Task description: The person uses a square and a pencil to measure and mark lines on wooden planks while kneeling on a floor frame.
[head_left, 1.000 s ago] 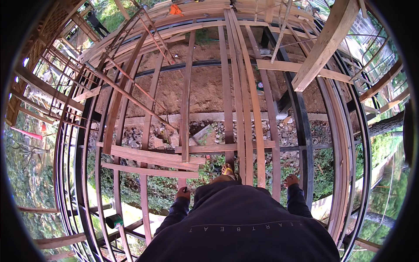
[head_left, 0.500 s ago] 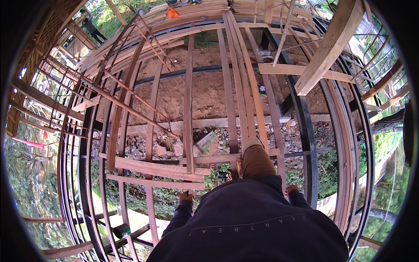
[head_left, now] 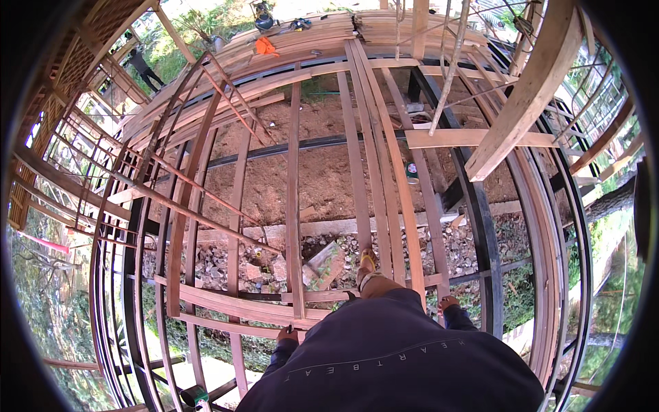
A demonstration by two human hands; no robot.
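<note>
My left hand hangs low by my side, closed round a small dark thing too small to name. It is nearest to the ends of the short planks that lie across the joists. My right hand hangs at my other side, fingers loosely apart, with nothing visible in it, over a long wooden joist. One foot in a tan shoe stands forward on a narrow plank. My dark top hides the other leg.
Between the joists are wide gaps over bare soil, rubble and plants. A thick timber post slants in at the right, by a cross board. Thin poles cross at the left. Stacked boards and an orange cloth lie far ahead.
I have stepped forward; a foot now shows further along the narrow plank. The short planks and the joists have shifted lower in view. Both hands stay low at my sides.
</note>
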